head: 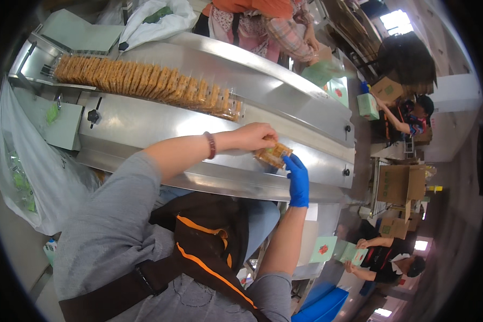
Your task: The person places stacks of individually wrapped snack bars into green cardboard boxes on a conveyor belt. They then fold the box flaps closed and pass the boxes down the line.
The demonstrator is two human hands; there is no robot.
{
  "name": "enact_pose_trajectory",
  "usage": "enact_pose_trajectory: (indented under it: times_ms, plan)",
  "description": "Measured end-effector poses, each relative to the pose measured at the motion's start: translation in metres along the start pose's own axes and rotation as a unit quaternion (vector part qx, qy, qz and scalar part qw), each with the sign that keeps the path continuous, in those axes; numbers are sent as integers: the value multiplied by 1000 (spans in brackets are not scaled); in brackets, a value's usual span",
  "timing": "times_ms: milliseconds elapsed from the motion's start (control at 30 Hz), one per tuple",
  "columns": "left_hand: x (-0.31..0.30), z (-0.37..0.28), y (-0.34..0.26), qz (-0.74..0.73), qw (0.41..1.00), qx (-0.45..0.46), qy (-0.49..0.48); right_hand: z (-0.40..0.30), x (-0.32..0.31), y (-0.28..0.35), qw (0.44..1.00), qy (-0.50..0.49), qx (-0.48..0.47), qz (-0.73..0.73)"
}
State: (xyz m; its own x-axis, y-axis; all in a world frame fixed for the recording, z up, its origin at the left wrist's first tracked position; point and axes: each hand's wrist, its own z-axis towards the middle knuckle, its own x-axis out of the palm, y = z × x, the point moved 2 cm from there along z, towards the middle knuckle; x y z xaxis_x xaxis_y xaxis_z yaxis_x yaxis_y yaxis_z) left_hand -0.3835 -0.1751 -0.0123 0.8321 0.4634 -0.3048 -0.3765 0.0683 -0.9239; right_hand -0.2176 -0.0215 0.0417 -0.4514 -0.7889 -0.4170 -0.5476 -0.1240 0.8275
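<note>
Between my two hands is a clear-wrapped packet of golden-brown crackers or biscuits (274,155), held over the front steel panel of the packing line. My left hand (258,136), bare with a dark red bracelet at the wrist, pinches the packet's upper left edge. On my right hand (298,181) is a blue glove; its thumb and fingertips grip the lower right edge. Behind my left forearm, a long row of similar wrapped packets (145,82) stands on edge in the channel of the steel line (290,124). The packet's underside is hidden.
White plastic bags (44,161) hang at the left, one holding green sachets. Black knobs (93,116) stick up from the panels. A co-worker (261,24) stands across the line; others handle green boxes (353,253) at right. Cardboard cartons (400,183) stand beyond the line's end.
</note>
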Motion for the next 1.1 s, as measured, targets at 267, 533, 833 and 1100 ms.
enact_pose_trajectory:
  times_ms: [267, 533, 833, 1100]
  plan:
    - [-35, 11, -19, 576, 784, -147, 179, 83, 22, 14, 980, -167, -85, 72]
    - [-133, -121, -28, 599, 790, -115, -64, 58, 158, 39, 976, 156, -50, 144]
    - [-216, -127, -12, 607, 766, -213, -12, 82, 140, 8, 940, 49, 1, 338]
    - [-146, -88, 0, 306, 934, -119, -143, 126, 50, -23, 965, -19, -22, 261]
